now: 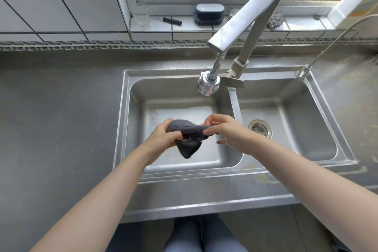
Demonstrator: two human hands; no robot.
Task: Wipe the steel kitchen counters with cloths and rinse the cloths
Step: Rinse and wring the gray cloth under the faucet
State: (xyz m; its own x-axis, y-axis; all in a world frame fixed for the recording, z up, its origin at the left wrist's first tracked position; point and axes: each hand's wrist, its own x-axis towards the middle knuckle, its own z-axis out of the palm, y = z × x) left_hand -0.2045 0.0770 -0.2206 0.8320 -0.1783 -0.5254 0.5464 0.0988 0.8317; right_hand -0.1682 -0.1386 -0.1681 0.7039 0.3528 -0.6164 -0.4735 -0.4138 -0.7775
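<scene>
A dark grey cloth (187, 139) hangs bunched over the left basin of the steel double sink (180, 172). My left hand (161, 139) grips its left end with curled fingers. My right hand (224, 131) pinches the cloth's right end between thumb and fingers, with its lower fingers stretched out. The cloth's loose tail droops below my hands. The tap's spray head (208, 85) hangs above the left basin, behind my hands; I see no water running from it.
Steel counter (61, 120) lies left of the sink and a stained strip to the right. The right basin has a drain strainer (259, 128). A thin second tap (302, 72) stands at the back right. The windowsill holds a glass (140, 15), screwdriver (168, 20), brush (209, 14) and steel scourer (275, 20).
</scene>
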